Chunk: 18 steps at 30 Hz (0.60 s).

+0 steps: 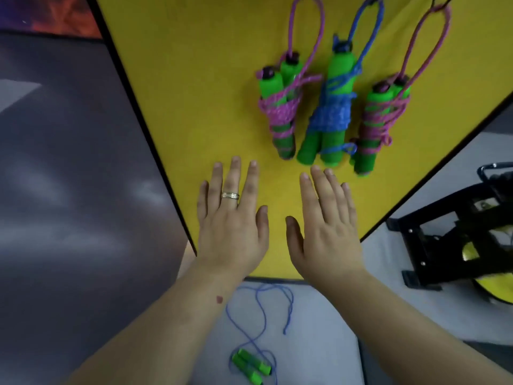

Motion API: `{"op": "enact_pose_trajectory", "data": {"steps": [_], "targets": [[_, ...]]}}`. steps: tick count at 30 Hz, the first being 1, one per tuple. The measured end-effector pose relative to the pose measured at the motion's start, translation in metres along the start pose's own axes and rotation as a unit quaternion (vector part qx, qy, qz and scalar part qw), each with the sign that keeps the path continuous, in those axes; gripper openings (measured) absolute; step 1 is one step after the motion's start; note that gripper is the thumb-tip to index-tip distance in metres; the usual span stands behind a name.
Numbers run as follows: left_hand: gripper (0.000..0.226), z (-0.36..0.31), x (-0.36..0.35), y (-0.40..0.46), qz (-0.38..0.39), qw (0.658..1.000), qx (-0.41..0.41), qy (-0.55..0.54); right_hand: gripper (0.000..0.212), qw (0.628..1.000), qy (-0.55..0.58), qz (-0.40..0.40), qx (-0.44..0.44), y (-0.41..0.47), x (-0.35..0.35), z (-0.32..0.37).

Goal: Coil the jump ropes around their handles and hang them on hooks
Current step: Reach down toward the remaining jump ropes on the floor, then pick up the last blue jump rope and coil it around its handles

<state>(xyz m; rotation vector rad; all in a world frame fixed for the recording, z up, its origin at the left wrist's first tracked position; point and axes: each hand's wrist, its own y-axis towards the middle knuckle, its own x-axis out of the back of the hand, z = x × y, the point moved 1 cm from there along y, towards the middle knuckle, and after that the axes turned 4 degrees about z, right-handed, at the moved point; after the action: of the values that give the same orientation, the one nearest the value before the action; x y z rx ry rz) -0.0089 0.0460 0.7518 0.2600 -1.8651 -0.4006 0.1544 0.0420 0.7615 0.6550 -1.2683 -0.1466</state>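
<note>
Presently neither grip holds anything: the left hand (231,218) and right hand (324,222) lie flat, fingers straight, against the yellow board (194,93), apparently at rest between ropes. Just above the fingertips hang three coiled ropes: a pink one (279,107), a blue one (330,112), another pink (380,120). One uncoiled blue jump rope (251,362) lies below the wrists on the grey worktop (319,329), awaiting winding.

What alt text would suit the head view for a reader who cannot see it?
Two open hands, left and right, lie flat on a yellow board below three coiled ropes hanging there: pink, blue, pink. An uncoiled blue rope lies below.
</note>
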Motion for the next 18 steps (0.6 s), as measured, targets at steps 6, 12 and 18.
{"op": "enact_pose_trajectory", "data": {"steps": [6, 12, 18], "targets": [[0.076, 0.050, -0.165, -0.103, 0.066, 0.998, 0.016, -0.003, 0.065, 0.995, -0.001, 0.093, -0.047, -0.127, -0.155, -0.022], [0.079, 0.098, -0.342, -0.201, 0.135, 0.990, 0.041, 0.000, 0.069, 0.978, -0.010, 0.192, -0.087, -0.253, -0.321, -0.043], [0.084, 0.136, -0.478, -0.296, 0.254, 0.965, 0.069, 0.011, 0.072, 0.929, -0.030, 0.349, -0.116, -0.371, -0.445, -0.066]]}}
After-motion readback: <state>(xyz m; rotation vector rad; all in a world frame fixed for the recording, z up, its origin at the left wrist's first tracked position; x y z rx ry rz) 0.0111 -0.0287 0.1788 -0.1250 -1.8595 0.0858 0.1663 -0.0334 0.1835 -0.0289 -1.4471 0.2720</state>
